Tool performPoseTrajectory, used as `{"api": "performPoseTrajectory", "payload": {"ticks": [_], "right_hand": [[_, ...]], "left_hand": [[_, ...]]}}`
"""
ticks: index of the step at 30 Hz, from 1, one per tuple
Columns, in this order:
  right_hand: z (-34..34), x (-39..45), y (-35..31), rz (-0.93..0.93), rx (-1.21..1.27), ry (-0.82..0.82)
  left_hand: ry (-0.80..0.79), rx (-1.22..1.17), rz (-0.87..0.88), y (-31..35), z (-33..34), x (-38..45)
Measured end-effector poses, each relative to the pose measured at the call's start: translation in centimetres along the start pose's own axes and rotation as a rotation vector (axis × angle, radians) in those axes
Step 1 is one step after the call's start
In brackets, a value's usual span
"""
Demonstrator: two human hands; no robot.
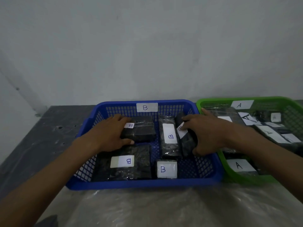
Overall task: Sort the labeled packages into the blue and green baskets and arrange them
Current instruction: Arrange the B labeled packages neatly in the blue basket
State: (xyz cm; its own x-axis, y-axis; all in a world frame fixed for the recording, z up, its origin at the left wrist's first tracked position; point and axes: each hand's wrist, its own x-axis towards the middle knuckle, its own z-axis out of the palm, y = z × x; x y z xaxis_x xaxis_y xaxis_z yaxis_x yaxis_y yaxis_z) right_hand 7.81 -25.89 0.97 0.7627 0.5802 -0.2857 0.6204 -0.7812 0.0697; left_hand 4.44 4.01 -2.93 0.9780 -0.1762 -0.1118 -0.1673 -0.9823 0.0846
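The black plastic-wrapped packages with white paper labels are all in baskets: five marked B lie in the blue perforated plastic basket (164,183), and several marked A lie in the green plastic basket (211,102) touching it on the right. No package shows on the tabletop, so sorting looks done and arranging is in hand.

The left hand (109,136) holds the back-left B package (141,130), its grip curled over the left end with the thumb along the near edge. The right hand (208,136) holds the tilted B package (185,138) at the right of the blue basket, fingers on its far end, thumb low on the near end. That package leans against the long upright-labelled B package (169,138) just beside it. The two front B packages (129,163) (166,169) lie flat and untouched.

The wrap looks slick, so a loose hold on the tilted package could let it slide and knock its neighbour askew. Moving both at once could crowd the middle gap. The labels look lightly attached; the right thumb rubbing one might peel it.

The baskets sit on a grey speckled tabletop (54,128), with clear plastic sheeting (147,208) in front.
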Motion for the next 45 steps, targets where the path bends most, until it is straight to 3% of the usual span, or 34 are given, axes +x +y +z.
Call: {"api": "performPoseTrajectory", "payload": {"ticks": [4, 9, 19, 22, 28, 33, 37, 40, 45], "right_hand": [[-0.7, -0.4, -0.2, -0.015, 0.031, 0.018], [-2.0, -1.0, -0.4, -0.047, 0.229, 0.087], [-1.8, -2.5, -0.5, 0.06, 0.407, 0.35], [-0.8, -3.0, -1.5, 0.073, 0.315, 0.335], [-0.1, -2.2, -3.0, 0.042, 0.171, 0.155], [-1.2, 0.4, -5.4, -0.048, 0.441, 0.41], [-0.6, 4.3, -10.5, -0.12, 0.564, 0.264], [0.2, 7.4, -13.3, -0.053, 0.585, 0.189], [0.5, 10.2, -15.1, 0.009, 0.418, 0.074]], "left_hand": [[-0.022, -0.006, -0.024, -0.7, -0.1, 0.3], [0.1, -0.111, 0.085, -0.9, -0.7, 0.0], [0.355, -0.271, 0.109, -2.2, -1.0, 0.2], [0.465, -0.329, 0.091, -1.7, -1.3, -0.4], [0.554, -0.359, 0.174, 0.0, -1.7, -1.1], [0.658, -0.331, 0.234, -0.4, -2.4, -2.2], [0.763, -0.391, 0.192, -1.6, -2.8, -3.5], [0.823, -0.5, 0.139, -2.1, -3.1, -4.1], [0.848, -0.583, 0.082, -2.5, -3.6, -4.2]]}}
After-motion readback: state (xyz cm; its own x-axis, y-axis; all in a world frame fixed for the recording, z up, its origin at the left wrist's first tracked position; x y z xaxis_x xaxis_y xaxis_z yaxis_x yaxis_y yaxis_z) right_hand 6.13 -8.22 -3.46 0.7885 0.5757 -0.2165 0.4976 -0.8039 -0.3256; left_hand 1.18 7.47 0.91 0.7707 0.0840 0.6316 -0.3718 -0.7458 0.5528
